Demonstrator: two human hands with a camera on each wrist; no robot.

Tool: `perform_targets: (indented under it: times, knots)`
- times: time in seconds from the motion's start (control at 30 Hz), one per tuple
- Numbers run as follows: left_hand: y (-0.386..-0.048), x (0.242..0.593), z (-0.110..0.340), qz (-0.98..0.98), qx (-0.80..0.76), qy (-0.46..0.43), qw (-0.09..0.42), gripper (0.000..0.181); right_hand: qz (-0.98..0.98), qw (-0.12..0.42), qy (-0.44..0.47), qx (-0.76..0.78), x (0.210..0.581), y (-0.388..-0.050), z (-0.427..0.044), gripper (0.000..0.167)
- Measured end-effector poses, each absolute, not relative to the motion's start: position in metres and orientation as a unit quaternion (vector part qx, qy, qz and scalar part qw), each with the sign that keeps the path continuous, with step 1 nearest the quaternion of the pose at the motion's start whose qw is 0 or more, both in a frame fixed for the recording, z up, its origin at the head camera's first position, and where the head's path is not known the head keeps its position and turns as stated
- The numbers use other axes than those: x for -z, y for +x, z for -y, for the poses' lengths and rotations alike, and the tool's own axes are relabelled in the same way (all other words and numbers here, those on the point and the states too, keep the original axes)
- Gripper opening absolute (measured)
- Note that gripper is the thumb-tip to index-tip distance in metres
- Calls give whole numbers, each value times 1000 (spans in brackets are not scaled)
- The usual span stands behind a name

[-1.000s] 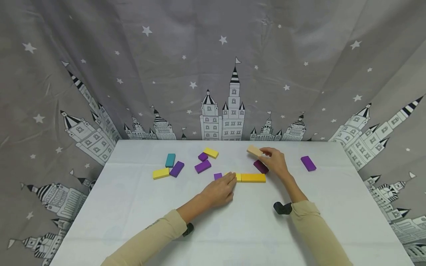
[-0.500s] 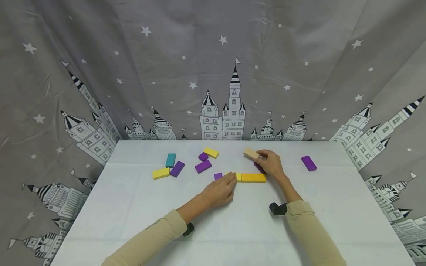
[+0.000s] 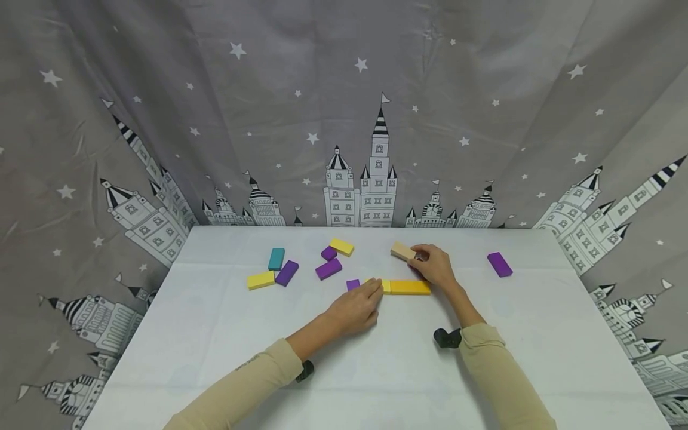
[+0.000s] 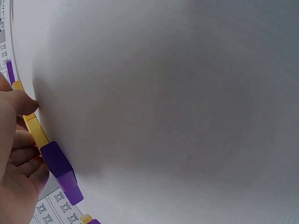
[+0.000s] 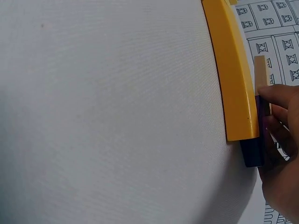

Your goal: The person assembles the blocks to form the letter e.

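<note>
In the head view my left hand (image 3: 355, 307) grips a yellow block (image 3: 386, 287) in a row, its far part covered by the fingers. The left wrist view shows the thumb on the near side of the yellow block (image 4: 37, 132) and curled fingers behind it. An orange block (image 3: 410, 288) continues the row rightward; a purple block (image 3: 353, 285) lies at its left end. Just behind the orange block, my right hand (image 3: 434, 266) pinches a plain wooden block (image 3: 402, 251). A dark purple block (image 5: 252, 153) shows below it in the right wrist view, hidden in the head view.
Left of the hands lie a teal block (image 3: 276, 259), a yellow block (image 3: 261, 280) and several purple ones, such as the purple block (image 3: 328, 269). Another purple block (image 3: 500, 264) lies far right. A castle-print curtain (image 3: 279, 119) stands behind the white table (image 3: 376, 382).
My right hand has moved slightly left and lower with the wooden block, now covering the dark purple block in the head view. The left hand stays in place.
</note>
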State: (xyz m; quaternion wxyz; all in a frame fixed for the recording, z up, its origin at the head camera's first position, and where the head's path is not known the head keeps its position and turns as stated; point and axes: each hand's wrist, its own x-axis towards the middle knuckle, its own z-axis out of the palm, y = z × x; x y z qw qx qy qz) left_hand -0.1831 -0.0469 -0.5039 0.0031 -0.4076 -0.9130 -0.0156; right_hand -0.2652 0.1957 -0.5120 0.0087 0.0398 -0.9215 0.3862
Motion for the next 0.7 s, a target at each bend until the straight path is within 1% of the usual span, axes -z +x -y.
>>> perform_targets:
  times: [0.7]
  knots:
    - [-181, 501, 46, 915, 19, -402, -3, 54, 922, -1, 40, -384, 516, -263, -192, 38]
